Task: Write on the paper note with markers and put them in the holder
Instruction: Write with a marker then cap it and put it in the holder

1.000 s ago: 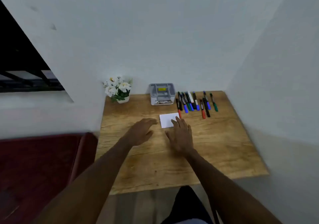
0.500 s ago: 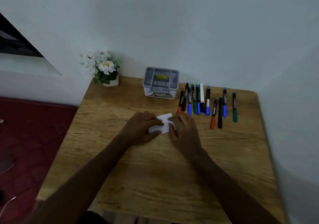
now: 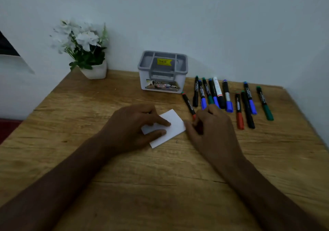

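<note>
White paper note on a streaky brown wood-grain tabletop; grey holder with a yellow sticker; markers capped blue, green, red, black; white flowers.

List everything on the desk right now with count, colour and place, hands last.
paper note: one, white, desk centre, tilted, under the left fingers
markers: eleven, capped in blue, green, red and black, lying flat in a loose row right of the holder
holder: one, grey with yellow sticker, back centre by the wall, no marker showing inside
flower pot: one, white pot with white flowers, back left corner
desk: one, wooden
left hand: fingers pressing the note's left part
right hand: at the note's right edge, over the nearest red-capped marker's lower end
</note>
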`<state>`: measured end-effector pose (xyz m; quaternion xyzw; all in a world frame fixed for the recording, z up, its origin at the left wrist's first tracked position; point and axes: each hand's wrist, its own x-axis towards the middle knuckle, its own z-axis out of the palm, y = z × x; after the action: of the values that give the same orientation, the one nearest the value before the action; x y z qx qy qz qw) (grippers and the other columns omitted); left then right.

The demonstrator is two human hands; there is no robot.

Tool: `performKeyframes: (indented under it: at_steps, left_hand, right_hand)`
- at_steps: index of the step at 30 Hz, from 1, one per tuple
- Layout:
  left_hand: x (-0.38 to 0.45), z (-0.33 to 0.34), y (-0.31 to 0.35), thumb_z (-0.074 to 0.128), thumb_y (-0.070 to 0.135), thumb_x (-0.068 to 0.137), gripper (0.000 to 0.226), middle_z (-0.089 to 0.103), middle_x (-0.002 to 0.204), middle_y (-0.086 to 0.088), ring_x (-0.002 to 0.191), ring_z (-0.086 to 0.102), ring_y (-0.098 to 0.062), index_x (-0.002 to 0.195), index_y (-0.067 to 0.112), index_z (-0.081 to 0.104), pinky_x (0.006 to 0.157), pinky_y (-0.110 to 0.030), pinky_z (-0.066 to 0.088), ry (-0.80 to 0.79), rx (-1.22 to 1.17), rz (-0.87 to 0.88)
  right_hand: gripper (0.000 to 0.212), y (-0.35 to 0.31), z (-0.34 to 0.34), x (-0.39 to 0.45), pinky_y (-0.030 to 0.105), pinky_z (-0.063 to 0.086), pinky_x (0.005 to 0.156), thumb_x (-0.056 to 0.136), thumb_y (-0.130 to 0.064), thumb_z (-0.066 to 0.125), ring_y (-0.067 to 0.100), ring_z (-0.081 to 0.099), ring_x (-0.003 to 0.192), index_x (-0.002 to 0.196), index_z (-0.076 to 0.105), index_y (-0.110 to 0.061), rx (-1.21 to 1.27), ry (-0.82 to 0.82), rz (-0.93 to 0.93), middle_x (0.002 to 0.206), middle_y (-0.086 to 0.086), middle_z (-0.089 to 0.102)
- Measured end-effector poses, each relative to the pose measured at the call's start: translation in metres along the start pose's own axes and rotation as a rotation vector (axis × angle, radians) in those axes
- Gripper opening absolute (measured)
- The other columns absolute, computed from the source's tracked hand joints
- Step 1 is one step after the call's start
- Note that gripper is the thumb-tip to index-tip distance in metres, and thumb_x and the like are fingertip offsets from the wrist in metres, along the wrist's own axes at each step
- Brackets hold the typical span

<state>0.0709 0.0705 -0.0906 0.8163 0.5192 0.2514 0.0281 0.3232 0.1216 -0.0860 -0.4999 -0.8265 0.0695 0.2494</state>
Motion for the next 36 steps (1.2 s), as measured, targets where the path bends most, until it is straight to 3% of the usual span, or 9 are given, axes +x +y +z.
performKeyframes:
  at_steps: [10, 12, 15, 19, 22, 25, 29, 33, 36]
  left_hand:
    - [-0.016, -0.02, 0.023, 0.082, 0.038, 0.092, 0.022, 0.076, 0.106, 0.018, 0.091, 0.071, -0.004, 0.113, 0.036, 0.081, 0.069, -0.018, 0.053, -0.01, -0.093, 0.06]
    - [-0.02, -0.021, 0.025, 0.083, 0.04, 0.089, 0.024, 0.076, 0.11, 0.021, 0.094, 0.072, -0.003, 0.113, 0.04, 0.079, 0.069, -0.017, 0.054, 0.006, -0.099, 0.033]
    - [-0.023, -0.02, 0.025, 0.086, 0.042, 0.086, 0.03, 0.075, 0.115, 0.023, 0.09, 0.073, 0.002, 0.114, 0.043, 0.077, 0.066, -0.015, 0.053, 0.032, -0.09, 0.042]
    - [-0.023, -0.022, 0.033, 0.08, 0.059, 0.085, 0.046, 0.068, 0.127, 0.03, 0.083, 0.07, 0.01, 0.127, 0.045, 0.067, 0.073, -0.024, 0.055, 0.065, -0.011, 0.048]
    - [-0.021, -0.023, 0.042, 0.07, 0.07, 0.086, 0.059, 0.063, 0.135, 0.032, 0.078, 0.069, 0.012, 0.138, 0.046, 0.057, 0.075, -0.024, 0.054, 0.069, 0.024, -0.001]
    - [-0.011, -0.016, 0.039, 0.052, 0.082, 0.088, 0.065, 0.068, 0.13, 0.026, 0.076, 0.068, 0.009, 0.141, 0.044, 0.053, 0.073, -0.026, 0.052, 0.118, 0.13, -0.041]
    - [-0.009, -0.016, 0.038, 0.026, 0.076, 0.097, 0.061, 0.075, 0.105, 0.013, 0.081, 0.065, -0.007, 0.139, 0.041, 0.054, 0.061, -0.029, 0.043, 0.118, 0.35, 0.04]
    - [-0.006, -0.022, 0.026, 0.028, 0.06, 0.106, 0.035, 0.073, 0.081, 0.009, 0.062, 0.061, -0.011, 0.114, 0.039, 0.055, 0.048, -0.023, 0.022, 0.143, 0.408, 0.127]
    - [-0.005, -0.022, 0.018, 0.034, 0.054, 0.108, 0.034, 0.076, 0.088, 0.006, 0.07, 0.067, -0.017, 0.113, 0.034, 0.062, 0.052, -0.029, 0.024, 0.096, 0.426, 0.069]
  right_hand:
    - [0.02, -0.009, -0.022, -0.009, 0.04, 0.059, 0.087, 0.098, -0.015, 0.065, 0.027, 0.067, 0.106, 0.118, 0.068, -0.011, -0.09, 0.01, -0.083, 0.115, 0.01, 0.069]
    - [0.025, -0.008, -0.024, -0.013, 0.039, 0.054, 0.092, 0.099, -0.009, 0.061, 0.03, 0.062, 0.115, 0.124, 0.064, -0.008, -0.138, -0.036, -0.08, 0.128, 0.015, 0.063]
    - [0.027, -0.007, -0.03, -0.012, 0.031, 0.043, 0.08, 0.099, -0.001, 0.056, 0.031, 0.06, 0.112, 0.124, 0.065, -0.007, -0.188, 0.047, -0.069, 0.129, 0.017, 0.055]
    - [0.007, -0.024, -0.042, -0.018, 0.009, 0.037, 0.069, 0.101, -0.015, 0.065, 0.003, 0.058, 0.08, 0.099, 0.069, -0.02, 0.278, 0.256, -0.087, 0.093, -0.002, 0.063]
    - [0.016, -0.04, -0.036, -0.03, 0.012, 0.052, 0.074, 0.103, -0.035, 0.064, -0.002, 0.068, 0.071, 0.099, 0.076, -0.025, 0.67, 0.067, -0.019, 0.079, -0.009, 0.074]
    - [0.023, -0.042, -0.019, -0.022, 0.035, 0.059, 0.083, 0.1, -0.043, 0.067, 0.01, 0.076, 0.083, 0.101, 0.083, -0.026, 0.738, -0.125, 0.049, 0.088, -0.003, 0.082]
    - [0.02, -0.043, -0.009, -0.021, 0.025, 0.059, 0.09, 0.095, -0.027, 0.076, 0.007, 0.077, 0.101, 0.112, 0.082, -0.018, 0.98, -0.116, 0.104, 0.104, -0.004, 0.084]
    - [0.02, -0.047, -0.005, -0.019, 0.027, 0.065, 0.086, 0.101, -0.013, 0.065, 0.021, 0.081, 0.095, 0.114, 0.078, -0.005, 1.356, -0.199, 0.165, 0.105, 0.013, 0.083]
    - [0.026, -0.052, -0.006, -0.019, 0.029, 0.065, 0.088, 0.104, -0.017, 0.058, 0.03, 0.08, 0.102, 0.119, 0.075, -0.004, 1.441, -0.22, 0.149, 0.109, 0.02, 0.081]
